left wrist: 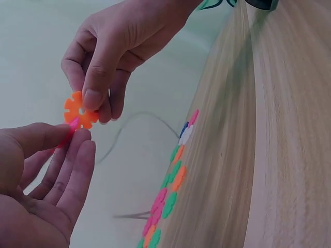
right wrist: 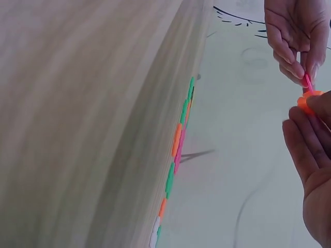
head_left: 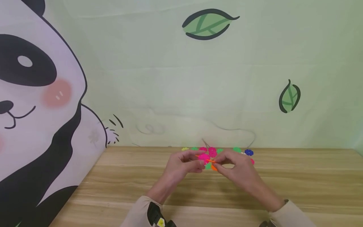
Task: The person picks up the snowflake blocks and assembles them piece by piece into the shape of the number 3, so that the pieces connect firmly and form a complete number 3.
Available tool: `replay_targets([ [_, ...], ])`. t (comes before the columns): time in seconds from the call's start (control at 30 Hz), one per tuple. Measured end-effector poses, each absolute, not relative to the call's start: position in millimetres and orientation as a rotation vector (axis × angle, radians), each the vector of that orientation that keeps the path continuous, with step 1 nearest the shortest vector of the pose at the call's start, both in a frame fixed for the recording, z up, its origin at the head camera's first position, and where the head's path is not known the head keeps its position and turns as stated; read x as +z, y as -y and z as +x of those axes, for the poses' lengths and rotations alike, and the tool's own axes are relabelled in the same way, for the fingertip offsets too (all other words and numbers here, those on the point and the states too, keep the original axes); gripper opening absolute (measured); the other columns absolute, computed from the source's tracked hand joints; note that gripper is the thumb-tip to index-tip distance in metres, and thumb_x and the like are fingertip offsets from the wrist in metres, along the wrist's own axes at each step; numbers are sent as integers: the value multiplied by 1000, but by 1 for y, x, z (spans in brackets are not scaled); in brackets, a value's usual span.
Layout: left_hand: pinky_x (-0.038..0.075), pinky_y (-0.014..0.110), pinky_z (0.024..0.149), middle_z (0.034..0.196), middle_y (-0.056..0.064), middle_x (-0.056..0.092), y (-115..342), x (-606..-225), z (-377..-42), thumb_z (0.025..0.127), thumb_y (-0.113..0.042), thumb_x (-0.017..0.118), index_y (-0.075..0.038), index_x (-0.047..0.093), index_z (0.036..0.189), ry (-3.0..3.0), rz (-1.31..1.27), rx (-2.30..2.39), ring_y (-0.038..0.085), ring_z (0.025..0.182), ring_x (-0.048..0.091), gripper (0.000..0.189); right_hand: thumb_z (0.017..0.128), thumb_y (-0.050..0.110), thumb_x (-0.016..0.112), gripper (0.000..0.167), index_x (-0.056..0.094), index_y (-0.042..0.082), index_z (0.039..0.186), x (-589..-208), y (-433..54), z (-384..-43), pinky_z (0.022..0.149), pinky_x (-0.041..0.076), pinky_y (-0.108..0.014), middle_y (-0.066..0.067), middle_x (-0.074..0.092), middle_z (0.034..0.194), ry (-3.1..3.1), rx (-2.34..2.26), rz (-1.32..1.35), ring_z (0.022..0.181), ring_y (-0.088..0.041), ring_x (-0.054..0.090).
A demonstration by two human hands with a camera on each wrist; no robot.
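Note:
My left hand (head_left: 184, 163) pinches a pink notched flower-shaped plastic disc (head_left: 204, 158) between thumb and fingers. Opposite it, my right hand (head_left: 239, 165) pinches an orange disc (left wrist: 73, 107) of the same kind, seen edge-on in the head view and face-on in the left wrist view. The two discs meet at their rims, the pink one standing crosswise to the orange at a notch. Both hands are raised over the far part of the table, in front of a scatter of loose discs. Fingers cover part of each held disc.
Loose flower discs lie near the back edge of the wooden table (head_left: 119, 176): a blue disc (head_left: 249, 152), a green disc (head_left: 236, 149), plus pink, orange, white and yellow ones. Behind rises a pale green backdrop (head_left: 158, 78) printed with a panda and leaves.

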State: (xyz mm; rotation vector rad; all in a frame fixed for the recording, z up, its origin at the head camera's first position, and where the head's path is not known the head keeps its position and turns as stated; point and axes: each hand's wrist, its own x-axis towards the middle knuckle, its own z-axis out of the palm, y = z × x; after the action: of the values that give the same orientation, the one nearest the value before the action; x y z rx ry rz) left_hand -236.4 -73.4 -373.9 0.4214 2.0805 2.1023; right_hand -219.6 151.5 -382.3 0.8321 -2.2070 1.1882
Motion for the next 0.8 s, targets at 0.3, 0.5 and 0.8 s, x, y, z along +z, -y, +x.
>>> replay_targets([
  [0.3, 65, 38, 85, 99, 13, 76, 73, -375, -239, 95, -5, 78, 7, 70, 117, -2034, 344, 2214, 28, 88, 78, 27, 82, -8, 88, 28, 78, 8, 102, -381, -152, -220, 83, 64, -31, 6, 74, 99, 2266, 1207, 912, 89, -13, 76],
  [0.5, 65, 37, 83, 100, 13, 75, 75, -377, -241, 95, -4, 77, 8, 71, 115, -2043, 345, 2230, 24, 87, 77, 23, 80, -14, 86, 33, 77, 8, 102, -380, -161, -227, 82, 65, -34, 2, 77, 98, 2212, 1227, 979, 89, -18, 78],
  [0.8, 65, 35, 85, 101, 13, 75, 77, -381, -243, 98, -8, 76, 6, 72, 117, -2075, 343, 2204, 24, 91, 77, 24, 87, -6, 84, 23, 77, 8, 103, -372, -186, -243, 80, 64, -31, 0, 78, 98, 2329, 1139, 741, 86, -15, 75],
])
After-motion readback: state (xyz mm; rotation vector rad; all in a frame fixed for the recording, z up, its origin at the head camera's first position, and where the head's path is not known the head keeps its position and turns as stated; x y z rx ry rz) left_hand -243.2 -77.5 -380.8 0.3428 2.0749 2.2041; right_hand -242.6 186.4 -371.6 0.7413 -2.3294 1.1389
